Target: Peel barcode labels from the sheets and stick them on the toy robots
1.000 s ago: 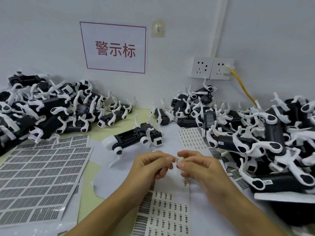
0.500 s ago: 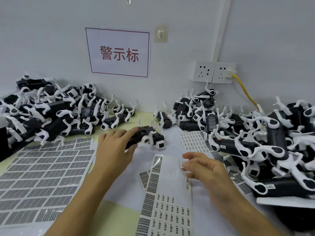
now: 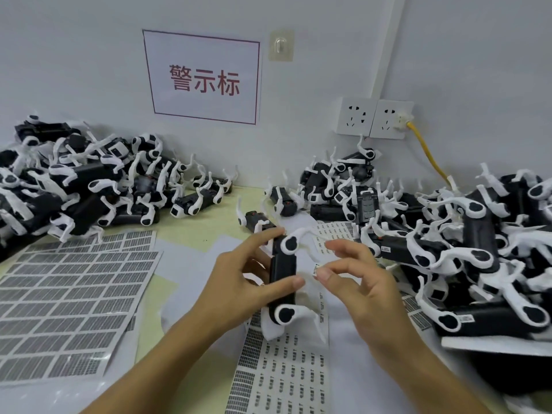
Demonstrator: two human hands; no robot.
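The left hand (image 3: 239, 282) now grips a black plastic toy robot with white legs (image 3: 282, 271) at the centre of the frame, thumb on the near flank and fingers curled round the far side. Half a second ago this hand was only reaching for the toy where it stood on the counter (image 3: 191, 234); it has since lifted the toy and turned it on end, one long black flank facing right.

The right hand (image 3: 358, 282) pinches a small white barcode label (image 3: 315, 268) between thumb and forefinger, the other fingers loosely raised. The label was already free of its backing one second ago. It now sits just beside the toy's black flank; whether it touches the flank cannot be told.

Meaning for the task: peeling is complete for this label, and the step in hand appears to be application. The next move likely calls for laying the label flat on the flank and pressing it down.

The white strip of small printed barcode labels (image 3: 283, 375) lies at lower centre, beneath both hands. Large sheets of grey barcode labels (image 3: 68, 297) lie at left. Heaps of black-and-white toy robots fill the upper left (image 3: 80, 186) and the right (image 3: 478, 243) of the frame; several toys in the right heap show a small white label on the flank.
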